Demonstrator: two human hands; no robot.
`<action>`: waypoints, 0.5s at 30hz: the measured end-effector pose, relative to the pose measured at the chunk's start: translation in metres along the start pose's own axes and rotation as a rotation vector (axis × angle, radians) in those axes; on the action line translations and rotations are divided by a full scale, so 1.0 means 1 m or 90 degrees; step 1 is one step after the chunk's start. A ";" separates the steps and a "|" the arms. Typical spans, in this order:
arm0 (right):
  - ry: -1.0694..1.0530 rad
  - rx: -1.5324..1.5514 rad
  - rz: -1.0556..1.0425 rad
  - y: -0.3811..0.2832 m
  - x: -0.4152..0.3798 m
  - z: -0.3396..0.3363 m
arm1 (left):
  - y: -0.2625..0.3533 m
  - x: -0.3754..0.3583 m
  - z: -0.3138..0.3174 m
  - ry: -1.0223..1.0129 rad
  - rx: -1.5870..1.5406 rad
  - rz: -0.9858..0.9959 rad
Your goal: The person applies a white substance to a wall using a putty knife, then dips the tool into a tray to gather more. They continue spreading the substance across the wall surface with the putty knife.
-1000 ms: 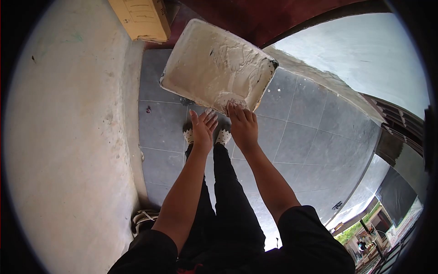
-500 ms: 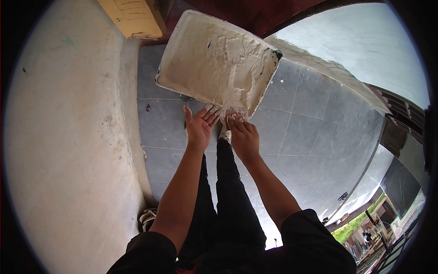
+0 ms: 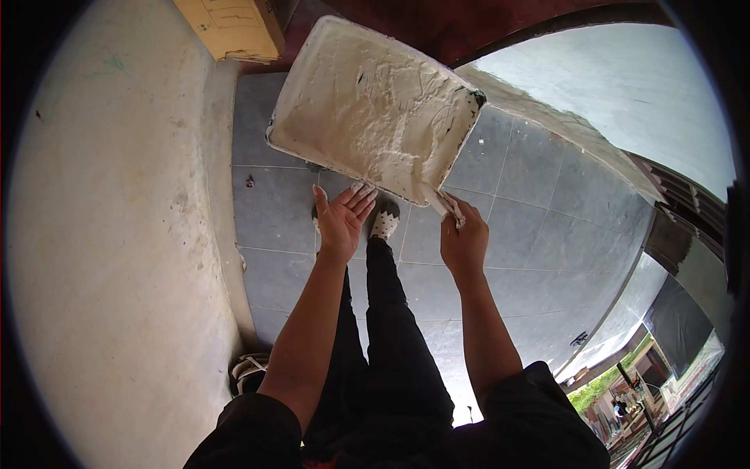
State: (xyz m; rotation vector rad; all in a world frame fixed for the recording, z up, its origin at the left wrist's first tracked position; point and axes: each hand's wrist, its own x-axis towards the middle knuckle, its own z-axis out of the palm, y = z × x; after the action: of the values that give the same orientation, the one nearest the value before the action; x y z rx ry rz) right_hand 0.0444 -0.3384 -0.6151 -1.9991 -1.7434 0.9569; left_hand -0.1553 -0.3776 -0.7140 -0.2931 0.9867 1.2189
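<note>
Grey floor tiles (image 3: 539, 234) fill the middle of my head view, with a pale wall (image 3: 117, 234) at nine o'clock and a cardboard box (image 3: 234, 30) at eleven. I have the tray (image 3: 314, 48) at twelve, spread with pale paste (image 3: 367, 109). At its five o'clock corner, my right hand (image 3: 466, 238) pinches a paste-smeared flat piece (image 3: 445, 205). My left hand (image 3: 341, 223) is spread just past the tray's six o'clock, thumb apart, fingertips whitened; I cannot tell whether they touch the rim.
</note>
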 end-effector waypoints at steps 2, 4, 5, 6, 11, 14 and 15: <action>-0.011 0.014 0.000 0.008 0.010 0.007 | -0.001 0.001 0.001 -0.006 -0.003 0.002; -0.098 -0.028 -0.022 0.000 0.021 0.014 | -0.002 0.001 0.002 0.024 -0.011 -0.002; -0.131 -0.051 -0.014 -0.006 0.026 0.018 | -0.002 0.000 0.002 0.026 -0.011 -0.003; -0.131 -0.050 -0.014 -0.006 0.033 0.022 | -0.002 0.001 0.001 0.022 -0.013 -0.001; -0.070 -0.018 -0.068 -0.016 0.049 0.032 | -0.001 0.000 0.002 0.028 -0.025 -0.006; -0.098 -0.058 -0.100 -0.019 0.052 0.044 | -0.001 0.001 0.002 0.017 -0.023 -0.006; -0.123 -0.108 -0.133 -0.020 0.051 0.046 | -0.002 0.000 0.002 0.008 -0.024 -0.006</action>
State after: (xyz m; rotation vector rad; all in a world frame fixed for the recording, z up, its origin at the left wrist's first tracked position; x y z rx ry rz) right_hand 0.0002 -0.2936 -0.6495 -1.8253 -2.1551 0.9884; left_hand -0.1526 -0.3766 -0.7136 -0.3360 0.9733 1.2294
